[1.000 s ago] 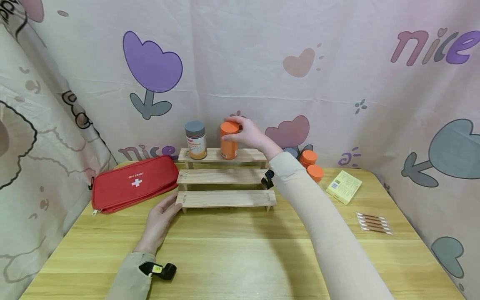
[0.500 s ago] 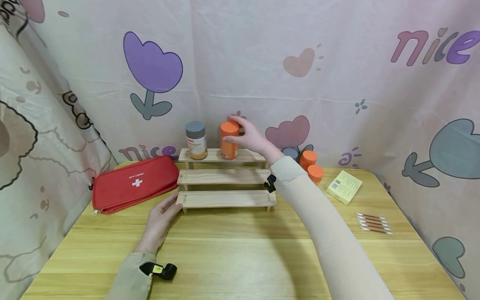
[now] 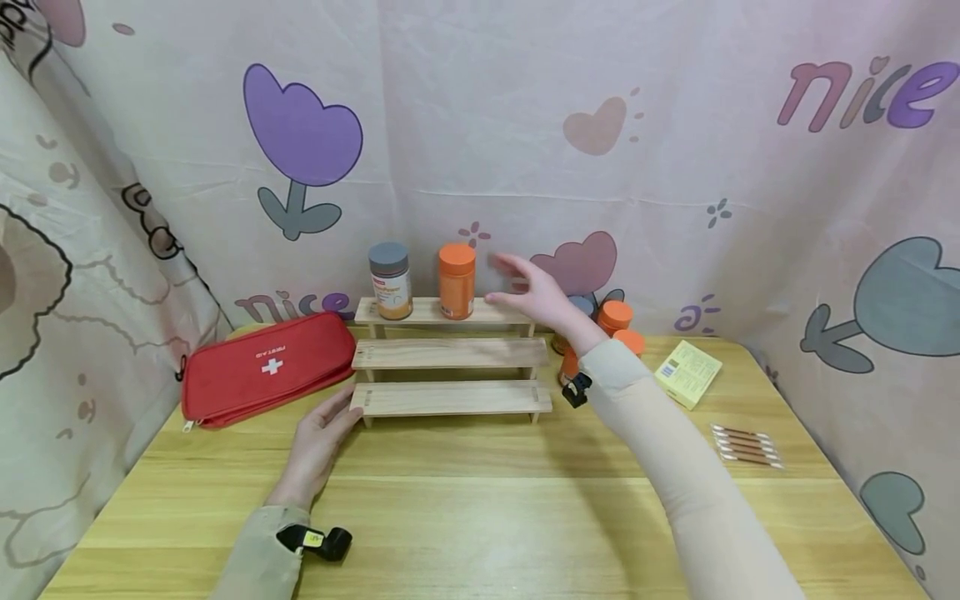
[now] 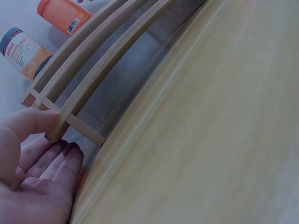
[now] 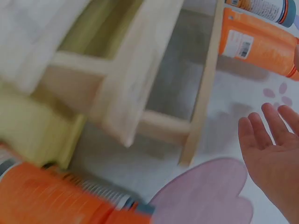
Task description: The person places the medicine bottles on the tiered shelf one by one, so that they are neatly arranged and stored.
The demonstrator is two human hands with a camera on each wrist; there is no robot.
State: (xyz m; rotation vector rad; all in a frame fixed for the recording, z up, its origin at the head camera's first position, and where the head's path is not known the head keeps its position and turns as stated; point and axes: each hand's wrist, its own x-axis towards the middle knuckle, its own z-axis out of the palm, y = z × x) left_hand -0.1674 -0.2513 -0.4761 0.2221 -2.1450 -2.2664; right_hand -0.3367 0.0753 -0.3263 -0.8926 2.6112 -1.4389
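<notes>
A three-step wooden display rack (image 3: 453,398) stands on the table. My left hand (image 3: 318,440) holds the left end of its lowest plank; in the left wrist view the thumb (image 4: 35,120) lies over the plank end and the fingers curl below it. An orange pill bottle (image 3: 456,287) stands upright on the top step, right of a grey-capped supplement bottle (image 3: 391,287). To the right of the orange bottle, and apart from it, my right hand (image 3: 546,298) has its fingers extended. Nothing is in that hand (image 5: 273,154) in the right wrist view.
Several more bottles, including an orange-capped bottle (image 3: 615,317), stand right of the rack, partly hidden by my right arm. A red first aid pouch (image 3: 270,371) lies at the left. Farther right lie a pale yellow box (image 3: 688,374) and a packet of cotton swabs (image 3: 747,446).
My right hand has let go of the orange pill bottle and drawn away to the right. The bottle stays on the top step. My left hand keeps its place on the rack.
</notes>
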